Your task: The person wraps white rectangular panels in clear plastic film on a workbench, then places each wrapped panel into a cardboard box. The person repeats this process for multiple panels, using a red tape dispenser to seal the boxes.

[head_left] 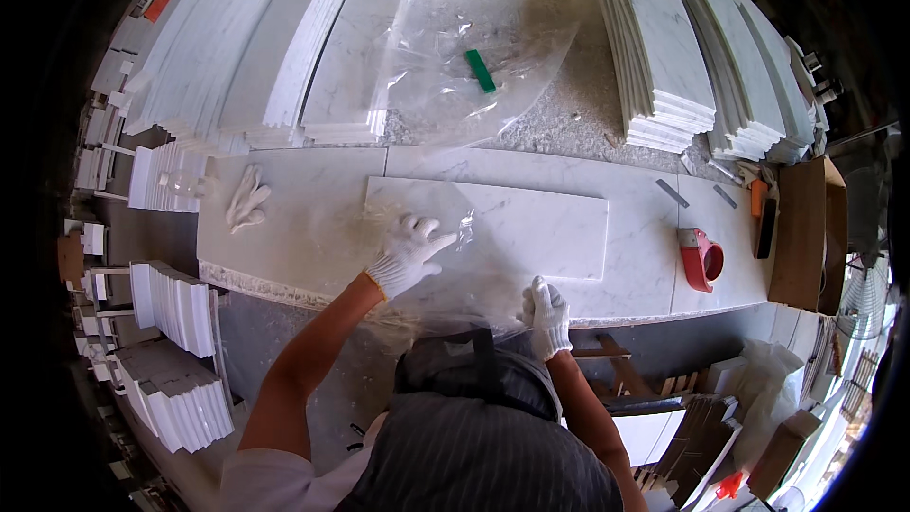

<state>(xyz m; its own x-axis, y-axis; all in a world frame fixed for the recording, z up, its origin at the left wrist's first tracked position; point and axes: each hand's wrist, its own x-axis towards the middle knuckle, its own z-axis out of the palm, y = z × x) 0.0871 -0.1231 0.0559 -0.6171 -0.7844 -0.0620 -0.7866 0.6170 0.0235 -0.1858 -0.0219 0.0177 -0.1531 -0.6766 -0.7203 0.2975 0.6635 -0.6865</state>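
A white marble-look tile [540,228] lies flat on the pale worktop, with clear plastic film [455,280] over its left part and hanging toward the front edge. My left hand [408,254], in a white knit glove, rests on the film over the tile's left half, fingers apart. At the worktop's front edge my right hand [546,319], gloved too, is closed with its fingers together at the film's right side. The film seems pinched there, though its edge is hard to make out.
Tile stacks [654,47] stand at the far right, others [351,47] at the far left. More plastic film [427,85] and a green strip [481,70] lie between. A spare glove [248,199] is left; a red tape dispenser [700,260] and cardboard box [806,237] are right.
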